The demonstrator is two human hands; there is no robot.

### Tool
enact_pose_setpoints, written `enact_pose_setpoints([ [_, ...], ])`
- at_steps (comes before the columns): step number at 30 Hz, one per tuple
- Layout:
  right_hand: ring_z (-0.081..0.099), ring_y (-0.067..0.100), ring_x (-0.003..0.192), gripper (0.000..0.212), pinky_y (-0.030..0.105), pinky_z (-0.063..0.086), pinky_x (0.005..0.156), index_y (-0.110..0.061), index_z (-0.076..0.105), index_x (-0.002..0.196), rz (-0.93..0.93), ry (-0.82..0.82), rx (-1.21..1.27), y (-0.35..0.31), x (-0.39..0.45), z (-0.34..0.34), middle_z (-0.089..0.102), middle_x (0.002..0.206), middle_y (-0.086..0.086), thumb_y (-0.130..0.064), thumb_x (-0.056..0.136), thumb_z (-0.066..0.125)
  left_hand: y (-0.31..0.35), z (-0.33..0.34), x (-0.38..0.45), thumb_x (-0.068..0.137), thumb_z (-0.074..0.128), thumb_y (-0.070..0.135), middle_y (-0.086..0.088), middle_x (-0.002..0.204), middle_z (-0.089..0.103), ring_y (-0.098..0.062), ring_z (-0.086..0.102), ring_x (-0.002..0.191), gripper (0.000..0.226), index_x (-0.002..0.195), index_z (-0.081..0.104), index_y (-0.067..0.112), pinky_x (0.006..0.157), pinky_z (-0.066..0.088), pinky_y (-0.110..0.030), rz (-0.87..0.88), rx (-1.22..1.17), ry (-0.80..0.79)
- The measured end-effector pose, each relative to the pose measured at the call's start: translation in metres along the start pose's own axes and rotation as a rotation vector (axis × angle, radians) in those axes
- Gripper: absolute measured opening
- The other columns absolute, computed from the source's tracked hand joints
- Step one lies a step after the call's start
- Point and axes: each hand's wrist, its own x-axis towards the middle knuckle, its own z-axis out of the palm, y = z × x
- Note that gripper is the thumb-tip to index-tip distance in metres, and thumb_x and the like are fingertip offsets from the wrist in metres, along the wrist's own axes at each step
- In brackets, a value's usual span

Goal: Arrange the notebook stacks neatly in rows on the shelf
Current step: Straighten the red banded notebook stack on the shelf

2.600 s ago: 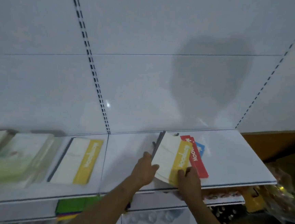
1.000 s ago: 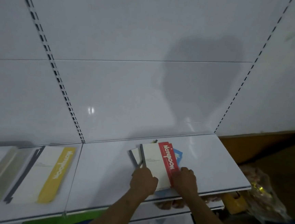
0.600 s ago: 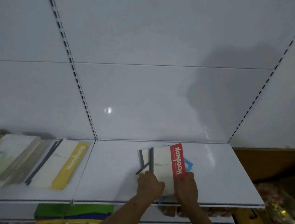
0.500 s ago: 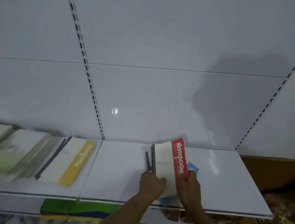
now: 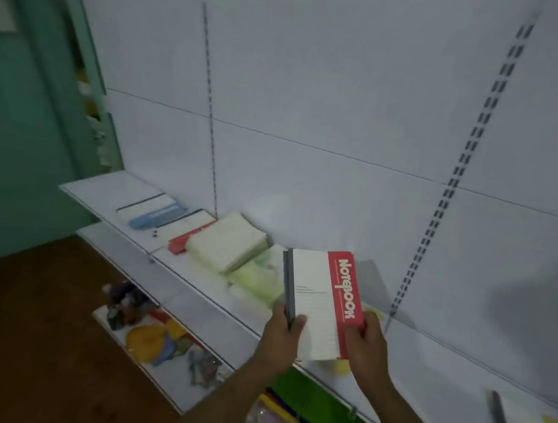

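Observation:
I hold a small stack of notebooks [image 5: 317, 302] upright above the white shelf [image 5: 195, 302]; the front cover is white with a red band reading "Notebook". My left hand [image 5: 281, 341] grips its dark spine edge at the lower left. My right hand [image 5: 365, 348] grips the red band at the lower right. On the shelf to the left lie a pale green stack [image 5: 258, 278], a cream stack [image 5: 227, 245], a red-banded stack [image 5: 187, 237] and a blue-banded stack [image 5: 154, 214]. A yellow-edged notebook [image 5: 341, 365] peeks out below the held stack.
A white back panel [image 5: 314, 96] with slotted uprights rises behind the shelf. A lower shelf [image 5: 157, 352] carries colourful small goods. Green and coloured sheets [image 5: 314, 406] lie under the shelf near my arms. A teal wall [image 5: 19, 121] and brown floor [image 5: 25, 324] are at left.
I have lifted the red-banded notebook stack off the right shelf section and carried it left, and my view has swung left to the row of stacks. Both hands keep their grip.

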Motion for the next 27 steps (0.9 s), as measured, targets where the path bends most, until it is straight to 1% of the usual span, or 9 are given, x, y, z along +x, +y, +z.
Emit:
enact_pose_setpoints([
  [2,0.065,0.011,0.075,0.003,0.031,0.053,0.061,-0.026,0.050,0.092,-0.061,-0.100,-0.024,-0.035,0.003,0.071,0.065,0.086,-0.006,-0.029,0.092,0.052,-0.015,-0.076,0.004,0.098,0.048,0.028,0.001,0.085,0.052,-0.006,0.053,0.072,0.021,0.095,0.034,0.013,0.048,0.049,-0.016,-0.008,0.000,0.109],
  [4,0.065,0.008,0.072,0.011,0.027,0.052,0.060,-0.027,0.052,0.094,-0.128,-0.197,-0.061,-0.069,-0.003,0.144,0.066,0.085,-0.008,-0.037,0.094,0.048,-0.035,-0.151,0.001,0.098,0.047,0.029,0.002,0.084,0.051,-0.006,0.054,0.071,0.021,0.097,0.034,0.013,0.041,0.047,-0.013,-0.034,-0.010,0.209],
  [8,0.062,0.004,0.071,0.015,0.024,0.047,0.057,-0.025,0.052,0.094,-0.220,-0.335,-0.083,-0.119,-0.025,0.271,0.063,0.082,-0.010,-0.037,0.097,0.043,-0.074,-0.273,-0.016,0.099,0.044,0.032,-0.001,0.106,0.056,-0.005,0.059,0.085,0.018,0.109,0.032,0.023,0.053,0.051,-0.012,-0.081,-0.020,0.372],
  [11,0.062,0.005,0.073,0.016,0.023,0.048,0.060,-0.027,0.049,0.099,-0.249,-0.460,-0.120,-0.143,-0.042,0.349,0.061,0.083,-0.011,-0.039,0.098,0.039,-0.095,-0.336,-0.031,0.100,0.044,0.030,0.001,0.119,0.055,-0.012,0.061,0.097,0.024,0.120,0.030,0.029,0.069,0.060,-0.035,-0.145,-0.124,0.459],
  [13,0.064,0.007,0.075,0.019,0.023,0.050,0.063,-0.024,0.049,0.104,-0.274,-0.526,-0.133,-0.154,-0.048,0.393,0.063,0.087,-0.008,-0.039,0.099,0.039,-0.107,-0.370,-0.037,0.100,0.044,0.027,0.001,0.123,0.055,-0.018,0.060,0.106,0.026,0.123,0.032,0.025,0.076,0.060,-0.042,-0.162,-0.169,0.507],
  [15,0.064,0.008,0.077,0.020,0.021,0.049,0.062,-0.023,0.048,0.107,-0.298,-0.577,-0.130,-0.165,-0.050,0.434,0.063,0.090,-0.005,-0.038,0.099,0.039,-0.119,-0.400,-0.040,0.099,0.046,0.026,0.003,0.121,0.056,-0.017,0.062,0.105,0.027,0.123,0.033,0.024,0.074,0.061,-0.033,-0.166,-0.128,0.571],
  [18,0.061,0.001,0.073,0.017,0.014,0.045,0.057,-0.025,0.045,0.106,-0.341,-0.645,-0.133,-0.180,-0.048,0.495,0.061,0.089,-0.008,-0.040,0.098,0.040,-0.135,-0.442,-0.034,0.099,0.047,0.026,0.012,0.111,0.056,-0.010,0.064,0.094,0.026,0.120,0.033,0.024,0.058,0.057,-0.018,-0.195,-0.127,0.630],
  [22,0.064,0.002,0.073,0.026,0.009,0.045,0.052,-0.027,0.042,0.110,-0.338,-0.739,-0.098,-0.203,-0.028,0.572,0.060,0.091,-0.011,-0.049,0.095,0.040,-0.153,-0.501,-0.002,0.097,0.048,0.030,0.009,0.116,0.054,-0.013,0.063,0.100,0.030,0.122,0.032,0.024,0.075,0.061,-0.032,-0.242,-0.112,0.664],
  [27,0.064,0.007,0.079,0.030,0.016,0.049,0.058,-0.029,0.038,0.114,-0.333,-0.781,-0.092,-0.235,0.010,0.651,0.059,0.101,-0.007,-0.051,0.095,0.041,-0.166,-0.566,0.056,0.097,0.051,0.030,0.008,0.118,0.052,-0.013,0.063,0.098,0.034,0.123,0.030,0.023,0.068,0.060,-0.027,-0.292,-0.069,0.667],
])
